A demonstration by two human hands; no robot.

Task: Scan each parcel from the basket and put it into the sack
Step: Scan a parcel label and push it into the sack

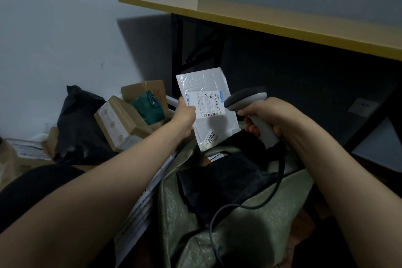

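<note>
Scanning step in hand, by the look of it. Left hand [185, 118] pinched on the left edge of a white bubble mailer [206, 106], held up in the air above the open mouth of the green woven sack [228, 224], label side toward the camera. Long axis of the mailer running top-left to bottom-right, slightly tilted; shipping label [206, 104] on the upper half, barcode strip near its lower edge, a second small sticker lower down. Right hand [267, 115] clenched around the handle of a grey corded scanner [245, 98], head just beside the mailer's right edge and angled toward the label. Scanner thus to the right of the barcode and very near it, with only a slight turn of the head probably needed to face the label; no beam visible on the label. Sack directly beneath the mailer, dark bags already inside, so a short drop likely enough afterwards. Basket [150, 180] to the left, white rim partly hidden behind the left forearm, with cardboard boxes [121, 122] and a black bag [78, 124] piled further left.
</note>
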